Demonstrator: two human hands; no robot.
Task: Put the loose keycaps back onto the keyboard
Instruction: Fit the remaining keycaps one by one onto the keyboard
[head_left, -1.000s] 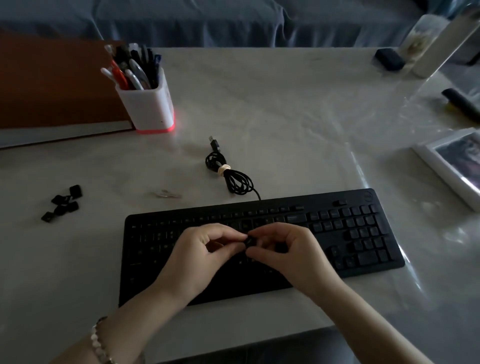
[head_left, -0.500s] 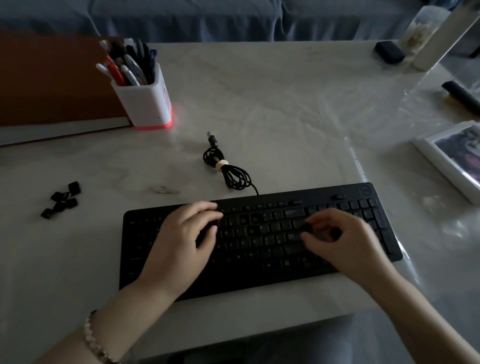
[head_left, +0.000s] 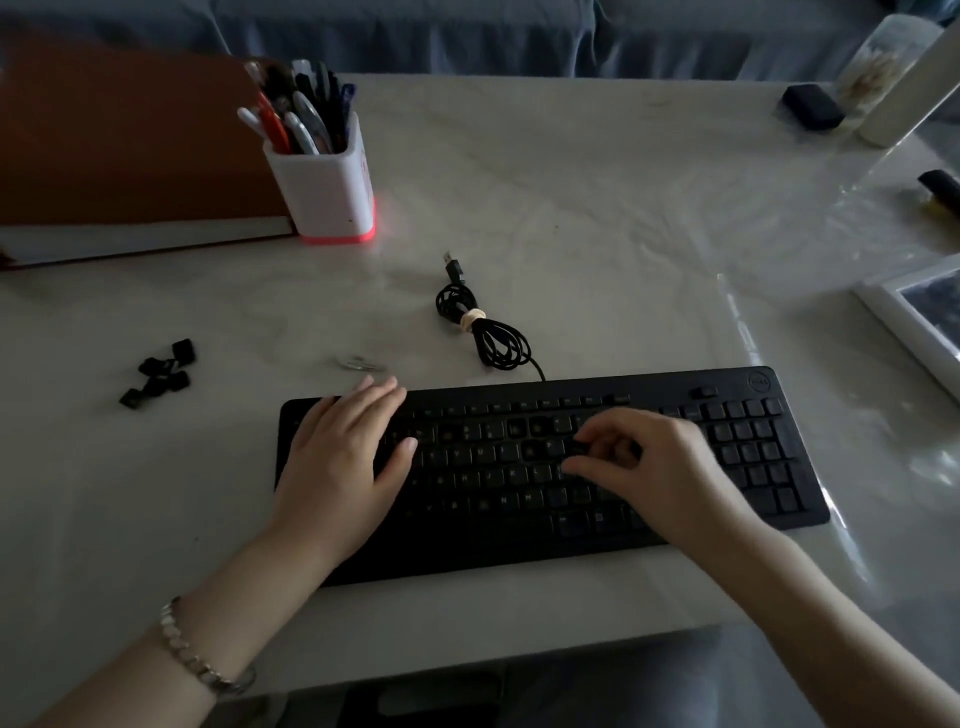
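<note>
A black keyboard (head_left: 519, 499) lies on the pale table in front of me. My left hand (head_left: 348, 452) rests flat on its left end, fingers straight and reaching past the top edge. My right hand (head_left: 649, 467) hovers over the right half of the letter keys with its fingers curled. Its thumb and fingertips pinch a small black keycap (head_left: 575, 446) just above the key rows, right of the P key. Several loose black keycaps (head_left: 158, 374) lie in a small pile on the table, left of the keyboard.
The keyboard's coiled cable (head_left: 483, 332) lies behind it, and a small clear object (head_left: 359, 362) sits near my left fingertips. A white pen holder (head_left: 324, 192) and a brown folder (head_left: 130, 156) stand back left. A white picture frame (head_left: 914, 322) lies at the right edge.
My hands, together over the middle of the keyboard a second ago, have parted. The left hand moved left and flattened on the keys; the right hand carried the keycap to the right half.
</note>
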